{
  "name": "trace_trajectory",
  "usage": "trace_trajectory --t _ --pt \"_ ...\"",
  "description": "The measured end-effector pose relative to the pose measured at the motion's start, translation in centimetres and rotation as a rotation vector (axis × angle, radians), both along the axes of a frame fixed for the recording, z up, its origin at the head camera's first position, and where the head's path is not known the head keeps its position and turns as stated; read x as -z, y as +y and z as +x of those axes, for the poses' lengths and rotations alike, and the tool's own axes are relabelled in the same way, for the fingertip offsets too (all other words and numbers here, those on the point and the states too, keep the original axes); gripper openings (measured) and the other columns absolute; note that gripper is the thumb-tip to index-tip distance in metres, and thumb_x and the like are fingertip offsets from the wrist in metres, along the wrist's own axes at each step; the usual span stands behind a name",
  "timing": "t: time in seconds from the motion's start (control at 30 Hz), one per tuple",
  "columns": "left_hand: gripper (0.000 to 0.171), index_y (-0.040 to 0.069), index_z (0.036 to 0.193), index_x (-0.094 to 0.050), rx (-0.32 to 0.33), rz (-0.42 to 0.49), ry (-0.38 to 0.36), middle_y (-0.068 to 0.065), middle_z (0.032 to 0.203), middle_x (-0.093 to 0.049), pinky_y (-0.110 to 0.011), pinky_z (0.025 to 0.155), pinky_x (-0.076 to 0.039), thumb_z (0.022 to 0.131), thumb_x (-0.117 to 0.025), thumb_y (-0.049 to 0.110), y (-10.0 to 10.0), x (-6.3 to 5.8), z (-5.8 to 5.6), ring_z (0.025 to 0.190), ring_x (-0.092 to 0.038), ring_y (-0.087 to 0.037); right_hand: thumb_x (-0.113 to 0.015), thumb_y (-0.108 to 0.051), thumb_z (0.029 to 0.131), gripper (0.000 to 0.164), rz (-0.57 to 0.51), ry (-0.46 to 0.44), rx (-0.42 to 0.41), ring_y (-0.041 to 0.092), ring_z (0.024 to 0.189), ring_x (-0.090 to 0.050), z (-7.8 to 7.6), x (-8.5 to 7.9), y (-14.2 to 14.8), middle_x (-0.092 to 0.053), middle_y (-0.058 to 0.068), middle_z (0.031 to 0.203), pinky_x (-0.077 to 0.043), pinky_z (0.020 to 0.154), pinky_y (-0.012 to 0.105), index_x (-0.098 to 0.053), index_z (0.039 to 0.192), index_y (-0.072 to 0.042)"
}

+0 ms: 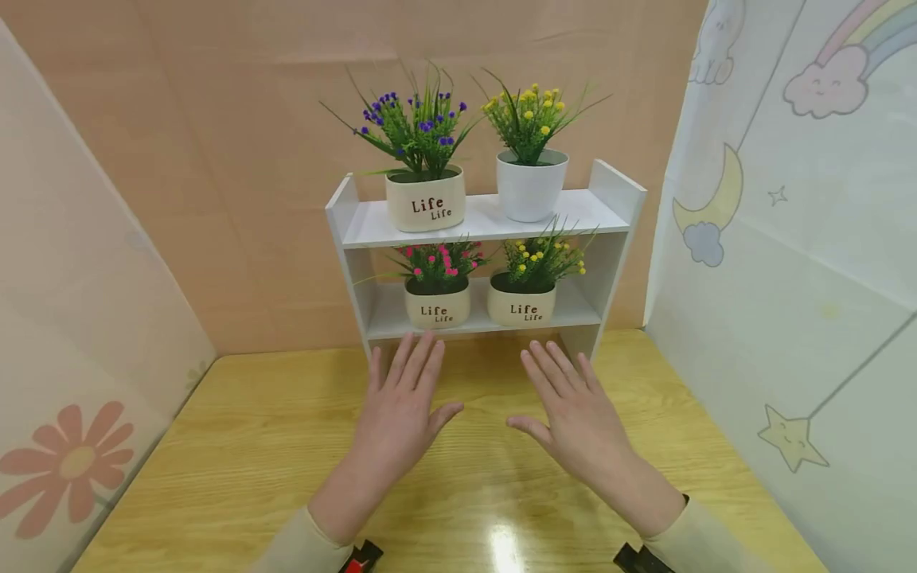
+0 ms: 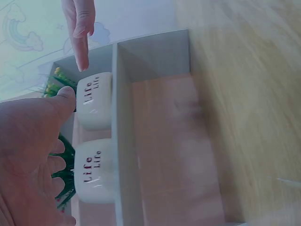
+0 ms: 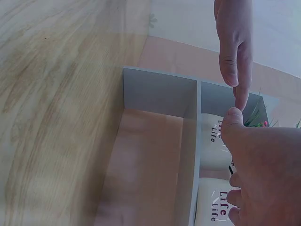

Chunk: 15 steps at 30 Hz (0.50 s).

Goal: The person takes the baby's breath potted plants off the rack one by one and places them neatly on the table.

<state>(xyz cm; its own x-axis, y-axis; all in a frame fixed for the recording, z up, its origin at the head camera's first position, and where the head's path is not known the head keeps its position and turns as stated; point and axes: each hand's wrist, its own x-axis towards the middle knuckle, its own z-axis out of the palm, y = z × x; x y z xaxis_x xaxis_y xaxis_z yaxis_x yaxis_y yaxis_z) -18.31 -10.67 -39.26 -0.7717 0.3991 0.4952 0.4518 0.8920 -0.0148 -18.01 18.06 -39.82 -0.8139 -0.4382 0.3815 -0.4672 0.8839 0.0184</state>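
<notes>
The left hand (image 1: 401,410) and the right hand (image 1: 576,414) are both released, palms down, fingers straight and slightly fanned toward twelve o'clock, thumbs angled inward; whether the fingertips touch the shelf's front edge I cannot tell. Just beyond them stands a white shelf unit (image 1: 481,215) of smooth, flat boards. On its lower tier, between twelve and one o'clock from the left hand, sits a pink-flowered pot (image 1: 437,309); at eleven o'clock from the right hand sits a yellow-flowered cream pot (image 1: 521,310). Both are glossy, rounded ovals holding fine, spiky greenery. On the top tier, a purple-flowered pot (image 1: 426,203) of the same cream shape stands beside a round, tapering white pot (image 1: 532,191) with yellow blooms. All stand upright; the three cream ones turn their "Life" lettering toward six o'clock, long axes running nine to three, as does the shelf's, its open front facing six. Around lie a shiny, wood-grained table (image 1: 272,446), a creased peach backdrop (image 1: 251,159) at twelve, and printed pale panels (image 1: 824,263) at nine and three.
</notes>
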Motion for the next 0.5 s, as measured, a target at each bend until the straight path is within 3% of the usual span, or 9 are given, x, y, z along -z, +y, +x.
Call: trace_trajectory --t 0.27,0.5 --pt "0.095 0.008 0.174 -0.032 -0.016 0.033 0.002 -0.012 0.181 -0.026 -0.072 0.13 -0.014 0.103 -0.074 0.056 -0.3 -1.5 0.1 0.168 -0.017 -0.037 -0.021 -0.082 0.106 0.105 -0.007 0.092 -0.036 0.039 0.165 -0.025 -0.3 -1.1 0.3 -0.028 0.017 0.179 -0.02 0.131 0.066 -0.032 0.172 -0.001" --pt "0.096 0.009 0.174 -0.03 -0.024 0.023 0.029 -0.012 0.181 -0.026 -0.073 0.129 -0.015 0.104 -0.074 0.056 -0.6 -2.9 0.1 0.169 -0.012 -0.035 -0.015 -0.083 0.104 0.108 0.001 0.099 -0.028 0.039 0.166 -0.025 -0.7 -2.8 0.8 -0.027 0.017 0.18 -0.015 0.132 0.064 -0.029 0.173 -0.003"
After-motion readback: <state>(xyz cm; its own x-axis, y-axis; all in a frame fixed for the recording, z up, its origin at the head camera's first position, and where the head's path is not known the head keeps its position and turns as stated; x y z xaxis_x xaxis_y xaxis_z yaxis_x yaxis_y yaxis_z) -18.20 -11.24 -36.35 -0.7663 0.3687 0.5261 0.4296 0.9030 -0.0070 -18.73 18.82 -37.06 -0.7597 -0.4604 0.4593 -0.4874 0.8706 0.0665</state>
